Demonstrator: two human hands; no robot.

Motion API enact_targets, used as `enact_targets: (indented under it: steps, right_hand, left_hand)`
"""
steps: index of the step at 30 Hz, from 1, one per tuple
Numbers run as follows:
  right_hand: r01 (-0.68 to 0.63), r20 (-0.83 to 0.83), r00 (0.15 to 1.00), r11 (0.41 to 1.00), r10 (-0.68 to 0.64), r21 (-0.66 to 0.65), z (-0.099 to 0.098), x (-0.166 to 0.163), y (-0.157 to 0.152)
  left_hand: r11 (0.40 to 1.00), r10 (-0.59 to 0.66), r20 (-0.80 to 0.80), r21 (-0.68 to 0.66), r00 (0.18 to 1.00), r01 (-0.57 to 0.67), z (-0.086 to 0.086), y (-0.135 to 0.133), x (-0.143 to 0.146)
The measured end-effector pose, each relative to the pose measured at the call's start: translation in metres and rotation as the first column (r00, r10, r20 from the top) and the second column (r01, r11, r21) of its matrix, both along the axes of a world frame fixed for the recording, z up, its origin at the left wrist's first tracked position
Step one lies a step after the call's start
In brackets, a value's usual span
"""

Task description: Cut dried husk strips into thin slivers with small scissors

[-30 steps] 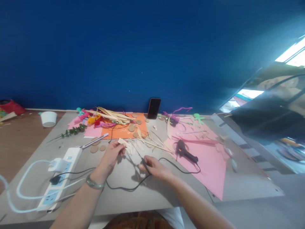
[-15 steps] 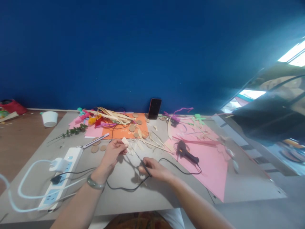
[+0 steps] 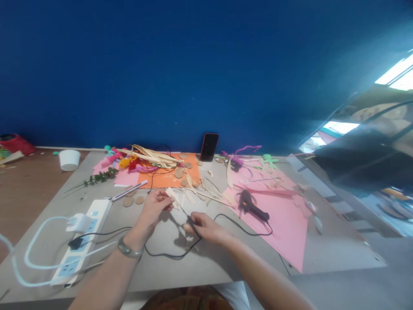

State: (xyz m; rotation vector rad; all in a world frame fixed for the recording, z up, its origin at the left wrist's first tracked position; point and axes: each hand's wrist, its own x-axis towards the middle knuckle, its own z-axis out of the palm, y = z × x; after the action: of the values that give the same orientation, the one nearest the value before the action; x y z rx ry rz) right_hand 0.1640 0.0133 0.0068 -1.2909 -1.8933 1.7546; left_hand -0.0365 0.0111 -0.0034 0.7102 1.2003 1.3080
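The left hand [image 3: 158, 202] pinches a small pale strip [image 3: 170, 193] over the bench [image 3: 167, 275]. The right hand [image 3: 206, 226] is closed around a black corded tool [image 3: 192, 224] with a thin tip [image 3: 182, 208]. The tip points at the strip, but I can't tell if they touch. A black glue gun [image 3: 251, 206] lies to the right, by pink paper [image 3: 287, 237]. To the left are a white power strip [image 3: 101, 212] and round wood slices [image 3: 139, 200]. A phone [image 3: 209, 147] stands at the back.
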Motion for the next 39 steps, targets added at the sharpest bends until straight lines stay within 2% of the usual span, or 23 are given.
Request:
enact_targets:
  steps: [12, 21, 39]
  right_hand:
    - [-0.006, -0.042, 0.999, 0.999, 0.004, -0.051, 0.0019, 0.0011, -0.0008]
    - [-0.011, -0.037, 0.999, 0.998, 0.009, -0.068, -0.0035, 0.0029, -0.001]
    - [-0.033, -0.009, 0.999, 0.999, 0.033, -0.009, -0.0036, 0.0054, -0.0001]
  left_hand:
    - [1.0, -0.017, 0.006, -0.023, 1.0, 0.017, 0.0047, -0.0015, 0.0003]
    - [0.999, -0.037, 0.007, -0.035, 0.999, 0.038, 0.0083, -0.0022, 0.0002]
    - [0.997, -0.063, 0.019, -0.039, 0.998, 0.064, 0.0068, -0.0028, -0.0002]
